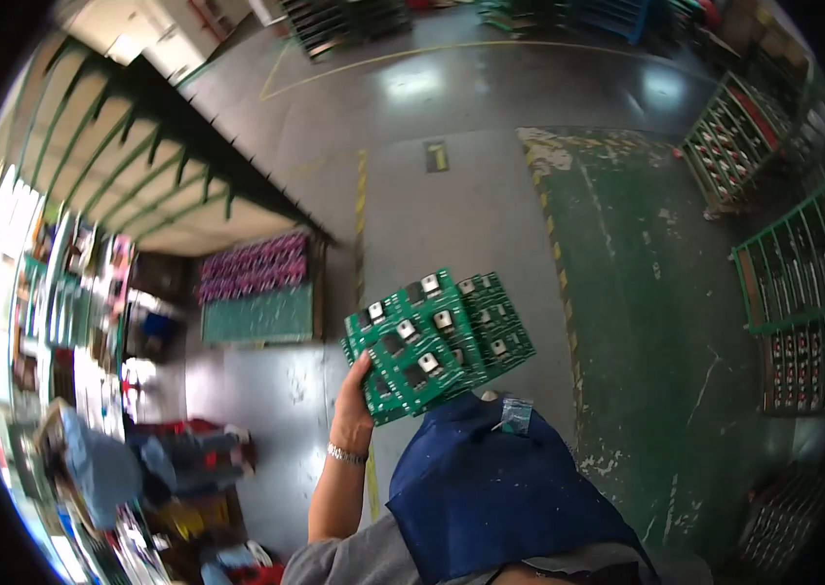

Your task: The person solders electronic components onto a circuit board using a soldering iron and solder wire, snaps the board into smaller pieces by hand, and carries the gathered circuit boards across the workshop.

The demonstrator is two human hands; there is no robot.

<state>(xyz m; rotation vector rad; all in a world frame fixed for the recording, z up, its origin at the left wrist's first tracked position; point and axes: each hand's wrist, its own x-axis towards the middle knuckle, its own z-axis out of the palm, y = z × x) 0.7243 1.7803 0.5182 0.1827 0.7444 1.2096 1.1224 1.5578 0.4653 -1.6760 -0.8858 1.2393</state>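
Note:
My left hand [355, 397] grips the left edge of several green circuit boards [396, 343], its thumb lying on the top face. Black and silver components stand on the front board. Behind it the boards are fanned out, and another green board [503, 327] shows at the right. The boards are held tilted in front of my body, above the blue apron [500, 478]. A metal bracelet circles my left wrist. My right hand does not show; whether it is behind the boards or the apron, I cannot tell.
Left stands a green rack [169, 146] with prongs, beside a low green-topped stand [258, 317] bearing pink-purple pieces. A person in blue [105, 458] works at the left benches. Wheeled racks of parts [734, 141] line the right. Yellow-black tape [561, 263] edges the green floor strip.

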